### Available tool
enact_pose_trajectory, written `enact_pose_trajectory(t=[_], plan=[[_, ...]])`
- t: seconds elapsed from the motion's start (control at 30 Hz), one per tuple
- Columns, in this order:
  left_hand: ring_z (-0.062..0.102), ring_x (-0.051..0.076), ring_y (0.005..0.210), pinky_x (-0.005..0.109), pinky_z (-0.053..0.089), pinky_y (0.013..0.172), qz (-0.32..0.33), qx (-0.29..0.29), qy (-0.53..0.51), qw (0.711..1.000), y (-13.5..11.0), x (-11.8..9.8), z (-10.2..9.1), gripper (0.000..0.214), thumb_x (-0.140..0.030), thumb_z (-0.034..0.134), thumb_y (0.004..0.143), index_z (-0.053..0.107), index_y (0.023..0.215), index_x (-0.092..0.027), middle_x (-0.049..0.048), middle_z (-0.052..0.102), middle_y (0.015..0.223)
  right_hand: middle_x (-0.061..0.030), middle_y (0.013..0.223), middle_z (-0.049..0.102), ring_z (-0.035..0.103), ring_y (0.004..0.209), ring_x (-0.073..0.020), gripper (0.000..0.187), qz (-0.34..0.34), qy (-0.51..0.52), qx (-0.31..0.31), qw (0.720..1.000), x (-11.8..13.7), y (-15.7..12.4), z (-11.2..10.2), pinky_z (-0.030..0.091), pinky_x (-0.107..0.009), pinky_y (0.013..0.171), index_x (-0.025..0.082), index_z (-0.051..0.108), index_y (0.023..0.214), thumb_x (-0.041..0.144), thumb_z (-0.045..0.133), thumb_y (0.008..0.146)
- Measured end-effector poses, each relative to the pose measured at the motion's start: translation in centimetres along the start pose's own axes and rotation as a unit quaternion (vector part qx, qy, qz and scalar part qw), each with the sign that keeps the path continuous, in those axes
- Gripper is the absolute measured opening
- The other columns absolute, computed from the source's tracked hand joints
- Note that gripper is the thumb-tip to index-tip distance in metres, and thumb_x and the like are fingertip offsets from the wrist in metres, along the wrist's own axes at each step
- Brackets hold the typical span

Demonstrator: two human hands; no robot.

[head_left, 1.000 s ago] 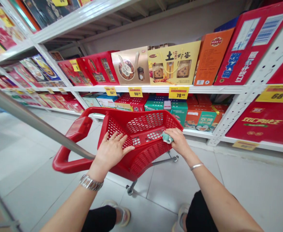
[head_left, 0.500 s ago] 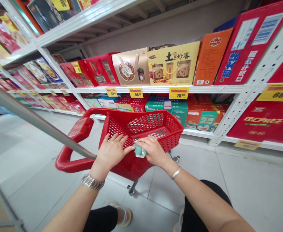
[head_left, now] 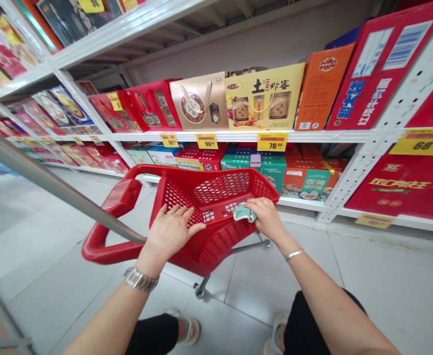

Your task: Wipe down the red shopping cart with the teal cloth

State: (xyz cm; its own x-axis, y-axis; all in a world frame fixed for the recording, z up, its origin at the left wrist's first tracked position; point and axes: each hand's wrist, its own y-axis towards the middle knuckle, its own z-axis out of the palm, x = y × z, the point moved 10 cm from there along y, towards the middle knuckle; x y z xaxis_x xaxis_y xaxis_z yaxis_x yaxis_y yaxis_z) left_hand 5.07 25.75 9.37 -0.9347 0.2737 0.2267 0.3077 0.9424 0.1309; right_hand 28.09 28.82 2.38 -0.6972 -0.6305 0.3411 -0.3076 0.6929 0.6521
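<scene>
Spreading its fingers wide, the person's left hand (head_left: 174, 231) lies open and relaxed on the mesh wall of a red plastic shopping basket (head_left: 216, 173), gripping nothing, with a silver link watch (head_left: 140, 279) on the wrist. The right hand (head_left: 266, 219) reaches across the basket's far side, its fingers curled down over a pale green cloth (head_left: 245, 213), pressing it against the red mesh on the inside of the basket. A thin silver bangle (head_left: 294, 255) sits on that wrist. Both forearms angle forward and inward from the bottom of the view, elbows out of sight, so the wiping-like work at the mesh is what is in hand at this moment. The cloth is the only loose thing visible in the basket. Below, black trousers (head_left: 151, 335) and a pale shoe (head_left: 186, 330) stand on grey floor tiles (head_left: 53, 276), with a caster (head_left: 199, 291) under the basket. A steel pole (head_left: 53, 185) slants in from the left and ends just beside the basket's red handle (head_left: 101, 249). Further off, a white metal shelf (head_left: 238, 136) carries a yellow 78.00 price tag (head_left: 272, 141), and above it stand a yellow gift bag (head_left: 264, 96), an orange box (head_left: 319, 86) and a large red carton (head_left: 375, 74).
</scene>
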Motion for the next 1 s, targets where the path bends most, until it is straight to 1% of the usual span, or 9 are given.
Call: enact_pose_trajectory(t=[0.13, 0.27, 0.4, 0.53, 0.63, 0.7, 0.77, 0.83, 1.0], plan=[[0.059, 0.035, 0.128, 0.056, 0.037, 0.113, 0.0, -0.003, -0.003, 1.0, 0.0, 0.1, 0.1, 0.06, -0.063, 0.045, 0.094, 0.066, 0.131, -0.019, 0.0151, 0.069, 0.131, -0.01, 0.111, 0.072, 0.059, 0.103, -0.0258, 0.048, 0.051, -0.019, -0.025, 0.998, -3.2, -0.5, -1.3, 0.043, -0.04, 0.091, 0.02, 0.072, 0.107, -0.004, 0.049, 0.072], [0.061, 0.035, 0.126, 0.056, 0.04, 0.111, 0.003, -0.021, -0.011, 1.0, -0.1, 0.2, -0.1, 0.06, -0.063, 0.043, 0.095, 0.067, 0.129, -0.021, 0.0147, 0.071, 0.128, -0.0107, 0.11, 0.072, 0.059, 0.104, -0.026, 0.046, 0.07, -0.024, -0.023, 0.997, -3.4, -0.3, -1.1, 0.042, -0.04, 0.091, 0.018, 0.072, 0.104, -0.003, 0.049, 0.07], [0.062, 0.034, 0.124, 0.055, 0.042, 0.109, 0.006, -0.019, 0.004, 1.0, -0.1, 0.1, 0.0, 0.059, -0.063, 0.044, 0.095, 0.067, 0.129, -0.021, 0.0143, 0.072, 0.126, -0.01, 0.112, 0.071, 0.057, 0.106, -0.0258, 0.047, 0.06, -0.007, 0.019, 0.998, -1.1, 0.3, 0.3, 0.039, -0.042, 0.097, 0.019, 0.071, 0.109, -0.002, 0.049, 0.073], [0.063, 0.035, 0.122, 0.056, 0.043, 0.108, 0.009, -0.03, 0.005, 0.999, -0.1, 0.1, -0.1, 0.059, -0.062, 0.042, 0.096, 0.068, 0.127, -0.019, 0.0159, 0.072, 0.124, -0.0096, 0.115, 0.07, 0.056, 0.107, -0.0257, 0.044, 0.015, 0.029, 0.05, 0.998, 4.1, 1.0, 2.1, 0.038, -0.042, 0.098, 0.02, 0.07, 0.113, 0.001, 0.051, 0.079], [0.065, 0.035, 0.119, 0.057, 0.043, 0.107, 0.017, -0.044, -0.002, 0.999, -0.1, 0.0, -0.2, 0.06, -0.062, 0.039, 0.097, 0.069, 0.126, -0.018, 0.0168, 0.072, 0.123, -0.0104, 0.119, 0.069, 0.054, 0.108, -0.0258, 0.04, -0.023, 0.053, 0.058, 0.997, 8.2, 1.6, 3.3, 0.039, -0.042, 0.097, 0.02, 0.069, 0.119, 0.005, 0.053, 0.086], [0.065, 0.035, 0.12, 0.057, 0.044, 0.106, 0.019, -0.047, -0.006, 0.999, -0.1, 0.0, -0.2, 0.061, -0.063, 0.04, 0.096, 0.07, 0.125, -0.018, 0.0168, 0.073, 0.123, -0.0104, 0.121, 0.068, 0.054, 0.108, -0.0255, 0.037, -0.042, 0.062, 0.06, 0.995, 10.0, 1.9, 3.8, 0.038, -0.042, 0.098, 0.02, 0.067, 0.121, 0.008, 0.053, 0.089], [0.064, 0.035, 0.121, 0.057, 0.044, 0.106, 0.018, -0.043, -0.003, 0.999, -0.2, 0.1, -0.1, 0.061, -0.063, 0.039, 0.097, 0.07, 0.125, -0.018, 0.017, 0.072, 0.123, -0.0097, 0.121, 0.068, 0.055, 0.108, -0.0249, 0.035, -0.05, 0.068, 0.068, 0.994, 10.8, 2.1, 4.1, 0.038, -0.041, 0.098, 0.02, 0.067, 0.122, 0.009, 0.054, 0.091], [0.064, 0.035, 0.12, 0.056, 0.044, 0.106, 0.017, -0.043, 0.001, 0.999, -0.2, 0.1, -0.2, 0.061, -0.062, 0.039, 0.097, 0.07, 0.124, -0.017, 0.0172, 0.073, 0.122, -0.0089, 0.121, 0.069, 0.055, 0.107, -0.024, 0.035, -0.051, 0.07, 0.081, 0.993, 10.8, 2.2, 4.2, 0.039, -0.039, 0.096, 0.021, 0.066, 0.122, 0.01, 0.055, 0.091], [0.065, 0.035, 0.118, 0.054, 0.045, 0.105, 0.02, -0.05, 0.001, 0.999, -0.2, -0.1, -0.5, 0.061, -0.064, 0.043, 0.095, 0.07, 0.123, -0.017, 0.0168, 0.074, 0.119, -0.0085, 0.12, 0.069, 0.056, 0.106, -0.0245, 0.039, -0.027, 0.033, 0.081, 0.996, 8.7, 1.8, 3.4, 0.039, -0.039, 0.094, 0.023, 0.067, 0.123, 0.008, 0.053, 0.09]])
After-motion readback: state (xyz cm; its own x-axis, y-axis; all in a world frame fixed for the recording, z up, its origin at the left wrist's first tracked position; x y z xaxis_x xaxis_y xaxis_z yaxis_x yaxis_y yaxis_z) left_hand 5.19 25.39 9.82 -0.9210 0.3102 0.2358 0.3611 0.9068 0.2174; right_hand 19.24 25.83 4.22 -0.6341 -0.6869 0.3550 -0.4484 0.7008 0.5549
